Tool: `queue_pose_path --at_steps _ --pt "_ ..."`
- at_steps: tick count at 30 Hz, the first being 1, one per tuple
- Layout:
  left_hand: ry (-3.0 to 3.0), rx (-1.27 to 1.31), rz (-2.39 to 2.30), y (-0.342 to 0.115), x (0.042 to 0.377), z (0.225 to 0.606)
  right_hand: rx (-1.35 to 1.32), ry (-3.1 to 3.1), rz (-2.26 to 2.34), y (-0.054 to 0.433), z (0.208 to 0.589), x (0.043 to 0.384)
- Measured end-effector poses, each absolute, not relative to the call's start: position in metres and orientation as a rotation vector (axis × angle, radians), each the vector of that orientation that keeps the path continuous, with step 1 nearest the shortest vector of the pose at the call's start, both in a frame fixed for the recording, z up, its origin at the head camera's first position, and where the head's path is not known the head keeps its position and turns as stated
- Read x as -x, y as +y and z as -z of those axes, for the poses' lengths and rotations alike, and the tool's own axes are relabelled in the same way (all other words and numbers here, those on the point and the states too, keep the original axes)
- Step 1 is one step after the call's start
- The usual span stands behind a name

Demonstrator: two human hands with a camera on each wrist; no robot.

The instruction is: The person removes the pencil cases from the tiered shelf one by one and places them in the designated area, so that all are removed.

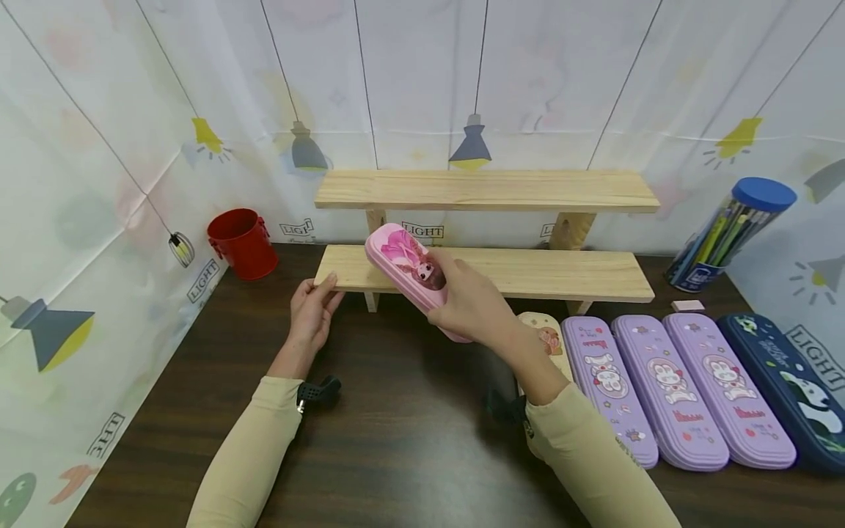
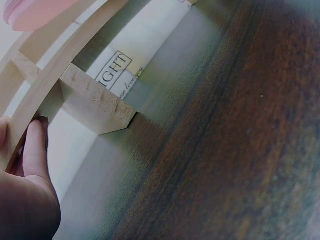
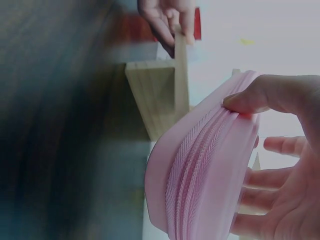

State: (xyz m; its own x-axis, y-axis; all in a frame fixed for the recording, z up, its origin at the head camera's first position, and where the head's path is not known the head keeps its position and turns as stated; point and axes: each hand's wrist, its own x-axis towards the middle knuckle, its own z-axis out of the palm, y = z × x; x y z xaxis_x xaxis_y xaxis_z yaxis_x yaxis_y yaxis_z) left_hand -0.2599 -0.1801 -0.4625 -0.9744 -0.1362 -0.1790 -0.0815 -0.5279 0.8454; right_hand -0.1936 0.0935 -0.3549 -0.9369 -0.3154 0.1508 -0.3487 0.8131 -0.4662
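Observation:
A pink zippered pencil case (image 1: 404,257) with a printed figure on its lid is held tilted in my right hand (image 1: 474,302), over the lower board of a two-tier wooden shelf (image 1: 561,270). In the right wrist view the thumb presses beside the zipper (image 3: 192,175), and the fingers spread along the other face. My left hand (image 1: 313,315) pinches the left end of that lower board, thumb on top and fingers underneath. The left wrist view shows those fingers under the board, near a wooden support block (image 2: 97,100).
On the right lie a cream pencil case (image 1: 544,334), partly behind my right forearm, three purple ones (image 1: 672,381) and a navy panda one (image 1: 785,389). Behind them are a pink eraser (image 1: 688,305) and a blue-lidded pen jar (image 1: 729,235). A red bucket (image 1: 244,246) stands back left.

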Motion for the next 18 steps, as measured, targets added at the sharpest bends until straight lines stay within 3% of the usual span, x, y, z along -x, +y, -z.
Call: queue_pose_path --at_steps 18 --pt "-1.537 -0.379 2.692 -0.181 0.261 0.463 -0.521 -3.022 -0.745 0.085 0.388 0.153"
